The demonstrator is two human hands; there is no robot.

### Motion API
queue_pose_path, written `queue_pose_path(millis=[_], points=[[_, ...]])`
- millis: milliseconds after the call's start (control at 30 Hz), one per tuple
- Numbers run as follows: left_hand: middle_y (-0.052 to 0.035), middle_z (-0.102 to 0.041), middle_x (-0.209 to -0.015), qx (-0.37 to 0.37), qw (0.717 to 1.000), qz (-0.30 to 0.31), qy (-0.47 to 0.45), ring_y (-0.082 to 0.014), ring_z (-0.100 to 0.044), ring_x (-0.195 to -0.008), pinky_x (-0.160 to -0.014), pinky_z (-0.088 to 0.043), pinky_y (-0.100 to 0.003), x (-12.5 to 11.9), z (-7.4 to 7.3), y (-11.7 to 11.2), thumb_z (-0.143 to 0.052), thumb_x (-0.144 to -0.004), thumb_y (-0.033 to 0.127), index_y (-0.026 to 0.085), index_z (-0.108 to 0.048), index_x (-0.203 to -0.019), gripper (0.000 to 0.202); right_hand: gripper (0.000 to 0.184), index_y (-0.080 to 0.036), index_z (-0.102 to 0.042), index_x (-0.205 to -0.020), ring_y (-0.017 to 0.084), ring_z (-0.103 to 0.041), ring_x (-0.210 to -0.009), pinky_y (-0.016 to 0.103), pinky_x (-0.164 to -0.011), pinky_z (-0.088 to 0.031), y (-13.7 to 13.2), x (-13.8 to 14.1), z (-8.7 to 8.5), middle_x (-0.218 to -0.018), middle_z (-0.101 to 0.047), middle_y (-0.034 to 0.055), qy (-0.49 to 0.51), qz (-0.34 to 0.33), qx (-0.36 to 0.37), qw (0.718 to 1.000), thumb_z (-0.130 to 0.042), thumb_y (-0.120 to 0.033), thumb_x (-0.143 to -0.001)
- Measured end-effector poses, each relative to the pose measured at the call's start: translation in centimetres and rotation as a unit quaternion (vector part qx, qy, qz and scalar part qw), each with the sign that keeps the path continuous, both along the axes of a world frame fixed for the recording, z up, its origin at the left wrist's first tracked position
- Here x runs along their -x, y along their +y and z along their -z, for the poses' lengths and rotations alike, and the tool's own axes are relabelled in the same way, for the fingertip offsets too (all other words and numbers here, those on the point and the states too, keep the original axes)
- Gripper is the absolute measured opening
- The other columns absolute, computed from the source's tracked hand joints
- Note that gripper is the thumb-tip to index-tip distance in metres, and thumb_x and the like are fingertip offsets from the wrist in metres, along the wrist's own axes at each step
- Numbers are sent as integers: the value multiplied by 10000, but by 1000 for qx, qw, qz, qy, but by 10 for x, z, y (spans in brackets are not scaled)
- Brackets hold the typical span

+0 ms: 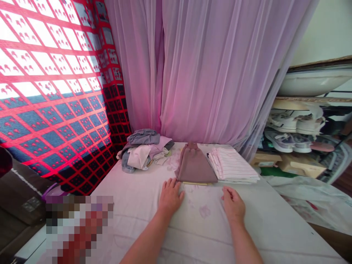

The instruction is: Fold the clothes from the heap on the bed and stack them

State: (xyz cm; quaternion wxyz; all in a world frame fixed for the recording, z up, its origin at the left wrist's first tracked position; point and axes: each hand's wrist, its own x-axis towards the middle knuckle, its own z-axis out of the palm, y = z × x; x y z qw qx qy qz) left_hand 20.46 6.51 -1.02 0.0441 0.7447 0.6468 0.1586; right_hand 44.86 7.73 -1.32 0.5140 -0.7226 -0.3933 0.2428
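My left hand lies flat on the sheet with its fingers stretched out, their tips by the near left corner of a brown folded garment. That garment has a gathered top end pointing away from me, and a thin yellowish edge shows beneath its near side. My right hand rests on the sheet nearer to me than a stack of folded striped clothes. Its fingers are loosely bent and apart, with nothing seen in them. A heap of crumpled clothes in grey and pink sits at the back left.
The white sheet covers the surface under my arms. Lilac curtains hang behind it, and a red-grid cloth hangs at left. At right stands a rack with shoes and cardboard boxes. A blurred patch hides the lower left.
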Motion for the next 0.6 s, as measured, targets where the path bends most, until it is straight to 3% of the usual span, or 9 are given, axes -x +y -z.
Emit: queue_pose_path(millis=[100,200,433,533,600], points=[[-96,-445,-1457,5,1000,-3,5,-290,-356,-1356,-1138,-241,-486,0,0,0,-420,-899,434,221,-516,-1331,492,509,-149,-680,-928,195,-580,-585,294,-574,-445,-24,10,3,-579,-638,22,63,-35,-23,997,-530,-552,-654],[-86,-434,-1467,11,1000,-5,10,-277,-343,-1363,-1142,-234,-472,0,0,2,-406,-903,444,215,-500,-1348,509,519,-166,-685,-910,178,-568,-588,284,-591,-444,-42,17,6,-593,-637,10,65,-62,-36,995,-538,-589,-646],[-86,-444,-1464,26,999,-8,-23,-272,-332,-1377,-1160,-201,-474,2,4,1,-416,-899,401,172,-481,-1369,526,449,-180,-680,-915,188,-569,-599,310,-662,-437,-32,6,0,-576,-614,-2,59,30,-56,996,-505,-506,-662],[-104,-428,-1473,19,995,-24,-100,-256,-336,-1380,-1169,-191,-429,6,10,7,-477,-872,361,161,-514,-1338,509,440,-182,-680,-909,184,-558,-582,309,-661,-434,-30,5,-4,-549,-594,-11,66,37,-50,996,-506,-495,-654],[-118,-384,-1499,15,973,-75,-216,-241,-378,-1358,-1139,-265,-370,16,9,21,-529,-841,326,157,-536,-1312,500,446,-182,-680,-905,186,-561,-582,311,-659,-435,-30,6,-5,-557,-604,-7,76,33,-44,996,-513,-502,-643]])
